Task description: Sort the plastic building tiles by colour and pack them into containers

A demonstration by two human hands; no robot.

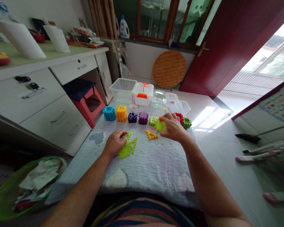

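Lime-green and toothed along its edge, a flat piece (160, 125) sits right of the frame's centre, in the right hand (172, 126), whose thumb and fingers pinch it by its right side. It looks like thin moulded plastic, so it should be light and fairly stiff, unlikely to break; the smooth face may slide under a fingertip, and the notched rim seems the surer place to take hold.

At the centre, the left hand (115, 143) rests with fingers close together and bent over the left side of a cluster of lime-green pieces (124, 152), some solid, some openwork; whether it grips one I cannot tell. The openwork ones would probably flex more. Between the hands lies a yellow triangular piece (151, 135).

Beyond, a row of toothed blocks runs across the grey cloth (146, 170), from a blue cube (109, 113) at left to a green block (186, 123) at right. Behind them, toward the upper middle, stand clear containers (123, 90) and a lidded box (143, 100) with orange fittings.
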